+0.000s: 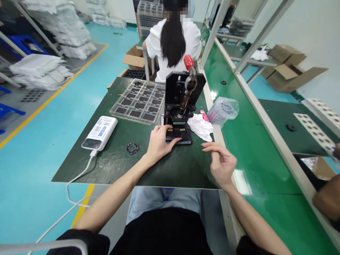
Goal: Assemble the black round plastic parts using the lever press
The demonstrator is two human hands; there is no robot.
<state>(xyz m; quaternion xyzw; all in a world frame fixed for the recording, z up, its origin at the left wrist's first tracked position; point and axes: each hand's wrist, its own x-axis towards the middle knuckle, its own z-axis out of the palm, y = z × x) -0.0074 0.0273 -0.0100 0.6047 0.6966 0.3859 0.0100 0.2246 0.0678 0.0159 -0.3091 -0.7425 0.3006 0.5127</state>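
My left hand (159,141) rests on the dark green mat (111,163) with its fingers spread against the base of a black hand press (180,106), beside a round part (177,133) seated in the fixture. The press has a lever with a red knob (188,62). My right hand (220,161) hovers to the right of the press, fingers loosely curled and apart, holding nothing that I can make out. A small black ring (132,147) lies on the mat left of my left hand.
A clear tray of dark square parts (139,101) sits behind the press. A white power bank (100,132) with a cable lies at left. A white cloth (200,126) and a plastic bag (223,109) lie right of the press. Another person (174,39) sits ahead, back turned. A green conveyor (255,148) runs along the right.
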